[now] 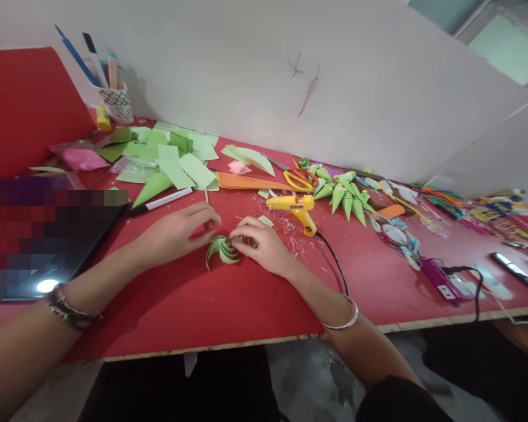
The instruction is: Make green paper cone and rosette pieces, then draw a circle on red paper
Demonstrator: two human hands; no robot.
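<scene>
A small green paper piece with curled strips (225, 249) lies on the red table (193, 316). My right hand (261, 243) is at its upper right side, thumb and fingers bent together around its edge, with the fingertips partly hidden. On the other side, my left hand (182, 231) hovers close to the piece with thumb and fingers apart and nothing visible between them. A yellow glue gun (297, 208) rests just beyond my right hand, among thin glue strands.
Green paper sheets (171, 161), a marker (169, 199) and yellow-handled scissors (297, 179) lie behind the hands. Green paper cones (345, 196) and a purple power strip (446, 281) are to the right. A dark glossy device (92, 240) is left.
</scene>
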